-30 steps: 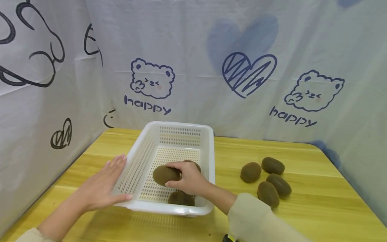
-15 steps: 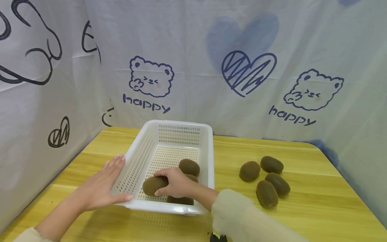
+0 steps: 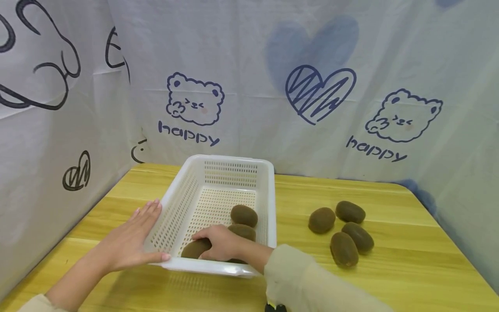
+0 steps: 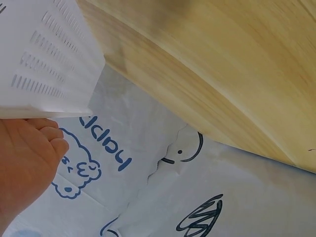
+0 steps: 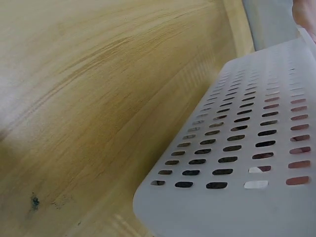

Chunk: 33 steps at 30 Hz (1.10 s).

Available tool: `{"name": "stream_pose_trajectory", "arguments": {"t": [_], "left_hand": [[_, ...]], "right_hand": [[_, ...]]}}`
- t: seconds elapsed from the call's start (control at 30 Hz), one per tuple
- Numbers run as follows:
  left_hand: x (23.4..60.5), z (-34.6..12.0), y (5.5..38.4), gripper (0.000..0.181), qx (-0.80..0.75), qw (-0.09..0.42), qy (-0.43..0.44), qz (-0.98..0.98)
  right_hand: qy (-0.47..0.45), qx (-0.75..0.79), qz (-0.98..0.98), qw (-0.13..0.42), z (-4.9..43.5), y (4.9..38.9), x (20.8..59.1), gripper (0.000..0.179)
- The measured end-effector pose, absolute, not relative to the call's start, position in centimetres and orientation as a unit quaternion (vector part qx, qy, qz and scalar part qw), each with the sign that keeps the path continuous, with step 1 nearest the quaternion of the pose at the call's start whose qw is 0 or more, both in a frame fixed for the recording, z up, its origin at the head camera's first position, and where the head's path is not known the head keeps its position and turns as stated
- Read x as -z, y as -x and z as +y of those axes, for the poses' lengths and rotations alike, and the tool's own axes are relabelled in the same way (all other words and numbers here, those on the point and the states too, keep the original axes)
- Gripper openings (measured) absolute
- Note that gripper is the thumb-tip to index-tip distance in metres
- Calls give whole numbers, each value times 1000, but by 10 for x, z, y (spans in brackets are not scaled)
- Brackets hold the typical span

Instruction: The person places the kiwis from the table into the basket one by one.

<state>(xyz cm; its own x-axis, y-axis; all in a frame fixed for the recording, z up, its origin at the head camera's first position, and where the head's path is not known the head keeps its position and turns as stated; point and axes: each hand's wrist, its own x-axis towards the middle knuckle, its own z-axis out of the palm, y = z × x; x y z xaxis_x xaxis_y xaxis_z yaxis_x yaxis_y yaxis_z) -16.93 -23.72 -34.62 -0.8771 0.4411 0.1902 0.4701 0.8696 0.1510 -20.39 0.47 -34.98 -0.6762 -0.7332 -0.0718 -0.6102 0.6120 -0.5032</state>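
1. Dark object with a touch of yellow (image 3: 275,308), one: cut off at the bottom of the head view; identity cannot be told.
2. Left hand (image 3: 128,242): grip spread, fingers straight, nothing grasped; laid along the basket's left side, thumb at the near rim, seemingly to steady it.
3. Right hand (image 3: 221,243): grip narrowed to one fruit's width, thumb and fingers pinching the held kiwi.
4. Held kiwi (image 3: 193,249): low in the basket's near left corner, presumably kept there so it cannot roll.
5. Other kiwis (image 3: 244,215) in the basket: three visible, one mostly hidden beneath the right hand; lined along the right side, perhaps for neatness.
6. Basket (image 3: 230,268): white, slotted, upright on the yellow surface (image 3: 312,277), within both hands' reach.
7. Loose kiwis (image 3: 345,250), four: clustered right of the basket, apart from it.
8. Printed cloth (image 3: 253,143): hangs behind, likely as a screen.
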Motion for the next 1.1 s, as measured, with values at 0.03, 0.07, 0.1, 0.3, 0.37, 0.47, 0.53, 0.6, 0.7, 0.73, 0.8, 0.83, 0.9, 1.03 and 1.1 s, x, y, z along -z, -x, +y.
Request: {"name": "stream_pose_trajectory", "arguments": {"t": [0.03,0.07,0.1,0.3,0.37,0.47,0.53,0.6,0.7,0.73,0.8,0.83,0.9,1.03,1.1], "left_hand": [[346,-237,169,110,98,74,235,-964],[346,-237,169,111,100,73,234,-964],[346,-237,169,111,100,72,233,-965],[346,-237,169,111,108,71,229,-965],[346,-237,169,111,110,72,227,-965],[346,-237,169,111,111,75,229,-964],[346,-237,168,111,113,74,227,-964],[346,-237,168,110,114,75,228,-964],[346,-237,168,109,114,74,228,-964],[346,-237,168,109,114,76,229,-964],[346,-237,168,108,114,73,229,-964],[346,-237,168,108,115,72,228,-964],[346,-236,168,108,115,73,230,-964],[346,-236,167,107,116,71,228,-964],[346,-236,167,107,116,69,226,-965]], "right_hand": [[381,219,888,138,5,203,349,44],[380,214,889,139,6,203,349,43],[377,212,891,139,7,202,348,42],[356,234,898,111,14,198,340,41],[356,251,895,95,17,196,338,41],[360,288,885,73,22,193,337,40],[357,311,879,55,25,190,336,38],[356,341,869,41,29,188,334,37],[358,377,854,11,36,184,330,35],[359,385,850,0,38,183,328,35],[359,395,845,-23,45,182,325,35],[357,399,844,-31,48,181,324,35],[349,407,843,-40,56,181,322,36],[336,412,846,-54,70,181,323,37],[330,410,848,-62,78,180,325,36]]}}
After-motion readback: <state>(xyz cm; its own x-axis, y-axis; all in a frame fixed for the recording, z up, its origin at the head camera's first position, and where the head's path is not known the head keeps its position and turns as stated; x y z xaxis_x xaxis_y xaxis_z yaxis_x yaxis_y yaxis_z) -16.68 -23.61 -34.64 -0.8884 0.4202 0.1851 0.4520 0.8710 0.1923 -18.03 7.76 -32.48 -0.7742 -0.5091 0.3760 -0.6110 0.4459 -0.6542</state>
